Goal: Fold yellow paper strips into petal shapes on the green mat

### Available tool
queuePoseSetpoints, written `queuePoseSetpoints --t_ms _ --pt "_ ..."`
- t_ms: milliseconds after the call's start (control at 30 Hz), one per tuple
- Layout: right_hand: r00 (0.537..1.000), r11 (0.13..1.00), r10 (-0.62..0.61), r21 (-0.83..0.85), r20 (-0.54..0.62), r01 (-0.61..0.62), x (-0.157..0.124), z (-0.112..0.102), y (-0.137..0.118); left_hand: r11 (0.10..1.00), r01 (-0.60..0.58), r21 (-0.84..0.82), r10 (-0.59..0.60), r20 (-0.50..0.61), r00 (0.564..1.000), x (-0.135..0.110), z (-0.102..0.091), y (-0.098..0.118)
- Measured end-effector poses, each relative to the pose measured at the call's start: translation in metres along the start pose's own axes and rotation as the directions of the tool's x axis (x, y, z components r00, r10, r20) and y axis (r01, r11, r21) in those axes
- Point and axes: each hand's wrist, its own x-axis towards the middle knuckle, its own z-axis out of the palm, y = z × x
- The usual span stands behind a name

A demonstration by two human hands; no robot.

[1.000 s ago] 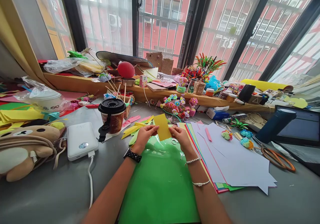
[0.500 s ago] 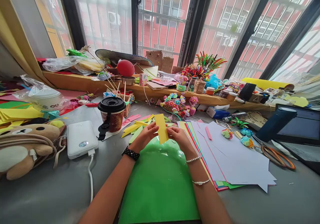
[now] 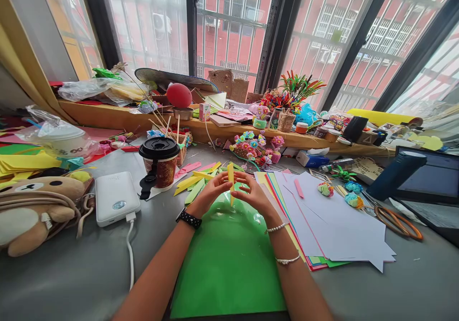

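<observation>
A yellow paper strip (image 3: 230, 172) stands upright between my two hands, showing only a narrow face, either folded or turned edge-on; I cannot tell which. My left hand (image 3: 211, 193) pinches it from the left, thumb on the near side. From the right, my right hand (image 3: 256, 197) curves around it with thumb and fingers closed at its lower part. Below both hands lies a shiny green sheet (image 3: 229, 259). Just beyond my left hand, yellow and green paper strips (image 3: 195, 185) lie in a loose pile.
A lidded paper cup (image 3: 159, 161), a white power bank (image 3: 117, 199) and a plush bear (image 3: 39, 211) stand to the left. At right are stacked paper sheets (image 3: 337, 230), scissors (image 3: 401, 223), a dark blue cylinder (image 3: 396, 177) and a laptop (image 3: 439, 173). Crafts crowd the window ledge (image 3: 229, 132).
The yellow strip showed its broad face before and now shows a narrow one. My hands have drawn closer together around it, and the right one has shifted left.
</observation>
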Motion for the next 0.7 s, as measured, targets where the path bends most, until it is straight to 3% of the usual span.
queuePoseSetpoints --t_ms 233,700 --pt "0.999 0.999 -0.04 0.007 -0.005 0.041 0.0003 0.0024 0.0032 1.0 0.025 0.018 -0.024 -0.045 0.999 0.0007 -0.0004 -0.0015" --pt "0.998 0.987 -0.032 0.161 0.053 0.023 -0.0009 -0.004 0.0042 0.999 0.024 0.024 -0.024 0.004 1.0 0.0005 -0.0016 -0.004"
